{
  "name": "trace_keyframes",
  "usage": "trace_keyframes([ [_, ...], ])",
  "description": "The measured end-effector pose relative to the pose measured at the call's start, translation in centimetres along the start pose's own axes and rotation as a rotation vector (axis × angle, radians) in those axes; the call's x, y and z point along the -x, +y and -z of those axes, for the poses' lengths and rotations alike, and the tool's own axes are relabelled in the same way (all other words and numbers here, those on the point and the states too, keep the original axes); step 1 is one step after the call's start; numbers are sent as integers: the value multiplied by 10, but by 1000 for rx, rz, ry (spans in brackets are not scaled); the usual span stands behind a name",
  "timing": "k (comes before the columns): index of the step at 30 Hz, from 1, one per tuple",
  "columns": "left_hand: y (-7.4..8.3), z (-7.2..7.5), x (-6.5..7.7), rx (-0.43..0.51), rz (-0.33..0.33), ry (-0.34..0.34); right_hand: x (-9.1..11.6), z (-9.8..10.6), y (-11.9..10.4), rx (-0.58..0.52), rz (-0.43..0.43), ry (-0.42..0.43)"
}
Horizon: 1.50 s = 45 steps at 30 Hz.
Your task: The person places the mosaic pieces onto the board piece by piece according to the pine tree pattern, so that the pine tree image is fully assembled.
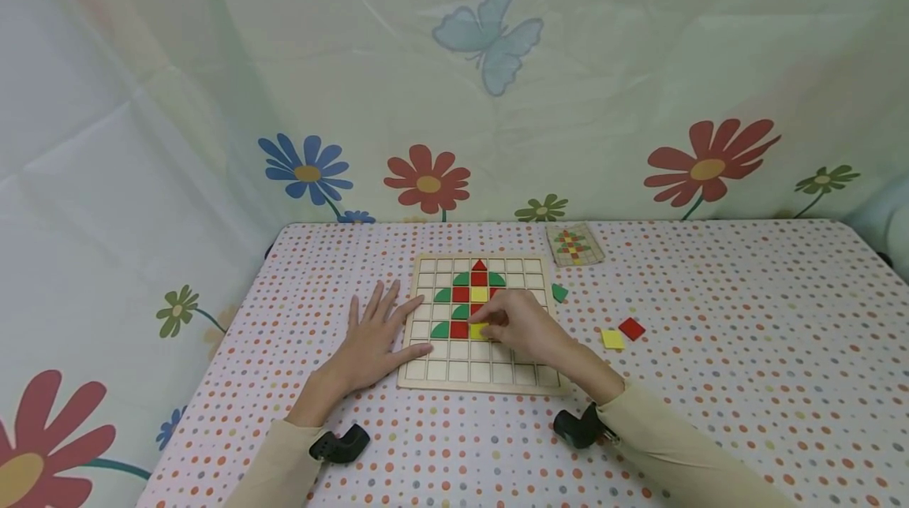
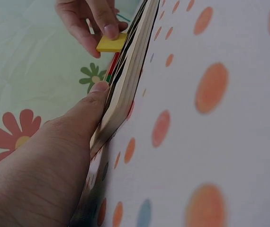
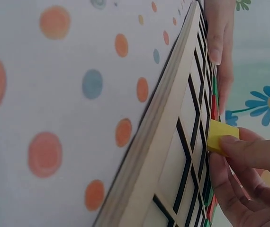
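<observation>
In the head view a wooden grid board (image 1: 483,390) lies on the table, partly filled with red squares (image 1: 459,330), green quarter-round pieces (image 1: 440,330), a yellow square (image 1: 480,294) and a red triangle (image 1: 480,265) at the top. My right hand (image 1: 521,323) pinches a yellow square tile (image 3: 222,135) between thumb and fingers. That tile is tilted, one edge right at the board's surface beside a red square in the lower row. My left hand (image 1: 372,346) spreads its straight fingers along the board's left edge, thumb on the rim. The right hand hides some pieces.
Right of the board lie a loose yellow tile (image 1: 613,339), a red tile (image 1: 631,328) and a green piece (image 1: 559,293) near its edge. A small pattern card (image 1: 575,246) lies behind them. The dotted tablecloth (image 1: 746,319) ends at a flowered backdrop (image 1: 604,98).
</observation>
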<state>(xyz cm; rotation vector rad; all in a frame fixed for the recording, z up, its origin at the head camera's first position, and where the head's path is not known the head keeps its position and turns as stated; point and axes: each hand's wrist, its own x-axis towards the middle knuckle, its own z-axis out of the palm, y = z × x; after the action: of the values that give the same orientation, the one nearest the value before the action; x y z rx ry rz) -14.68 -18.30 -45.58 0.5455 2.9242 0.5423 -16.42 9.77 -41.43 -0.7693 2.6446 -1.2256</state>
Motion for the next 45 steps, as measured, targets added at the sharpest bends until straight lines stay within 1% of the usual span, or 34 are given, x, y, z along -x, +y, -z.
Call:
trace_keyframes([
  [6,0,1,0,0,-7,4,-2,0,-2,16,-6,-7],
  [12,-2,1,-2,-2,2,2,-3,-1,-6,40,-31,-4],
  [21,0,3,-2,10,-5,8,-5,-2,-14,130,-59,-8],
  [26,1,3,-3,-3,-9,13,-5,-3,-17,159,-71,-8],
  [35,1,1,-2,4,-11,9,-4,-3,-19,196,-72,-33],
  [42,0,0,-1,-8,-1,-5,-4,-6,-18,243,-54,-24],
  [45,0,0,-1,-7,3,-4,-4,-7,-20,261,-60,-29],
])
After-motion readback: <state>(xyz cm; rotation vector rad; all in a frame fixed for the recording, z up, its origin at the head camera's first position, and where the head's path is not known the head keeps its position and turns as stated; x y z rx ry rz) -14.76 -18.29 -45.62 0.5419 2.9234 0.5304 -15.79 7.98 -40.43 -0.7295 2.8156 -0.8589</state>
